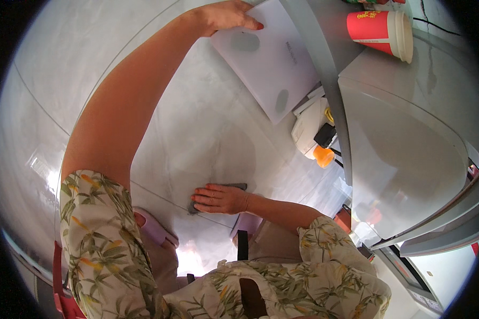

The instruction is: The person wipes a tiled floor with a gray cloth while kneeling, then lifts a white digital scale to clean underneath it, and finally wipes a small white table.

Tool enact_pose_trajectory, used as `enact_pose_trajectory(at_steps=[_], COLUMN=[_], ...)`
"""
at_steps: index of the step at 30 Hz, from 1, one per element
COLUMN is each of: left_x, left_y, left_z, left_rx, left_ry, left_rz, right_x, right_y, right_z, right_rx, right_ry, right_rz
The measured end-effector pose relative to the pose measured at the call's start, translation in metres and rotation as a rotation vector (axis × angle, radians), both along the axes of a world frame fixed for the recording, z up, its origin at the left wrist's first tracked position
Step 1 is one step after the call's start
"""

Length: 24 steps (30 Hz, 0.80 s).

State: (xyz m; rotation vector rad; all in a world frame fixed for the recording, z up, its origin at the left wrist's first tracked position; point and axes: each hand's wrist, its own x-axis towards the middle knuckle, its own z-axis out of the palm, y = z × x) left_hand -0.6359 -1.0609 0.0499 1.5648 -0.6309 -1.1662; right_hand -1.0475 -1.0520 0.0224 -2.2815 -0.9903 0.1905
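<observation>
My left hand grips the upper edge of a pale, thin, flat slab, its thumb lying on the near face. The slab looks like a closed laptop; it bears writing and two grey oval patches, and is tilted beside a grey curved edge. Below, my right hand lies flat, fingers together, on a dark grey cloth on the glossy tiled floor. Part of the cloth is hidden under the palm. The fingers of my left hand behind the slab are partly hidden.
Right of the slab are a white device, a black plug or adapter and an orange object. A red and white paper cup stands on a pale surface at upper right. Lilac slippers are on my feet below.
</observation>
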Motion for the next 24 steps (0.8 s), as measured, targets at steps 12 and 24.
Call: enact_pose_trajectory(at_steps=[12, 24], left_x=[0.009, -0.010], left_y=[-0.047, 0.003], left_z=[0.004, 0.001], left_rx=[0.432, 0.290], left_ry=[-0.780, -0.972], left_rz=[0.068, 0.292], right_x=[-0.003, -0.004], right_y=[-0.005, 0.000], right_z=[-0.002, -0.008], right_rx=[-0.003, 0.081], right_ry=[-0.009, -0.024], right_rz=[-0.016, -0.018])
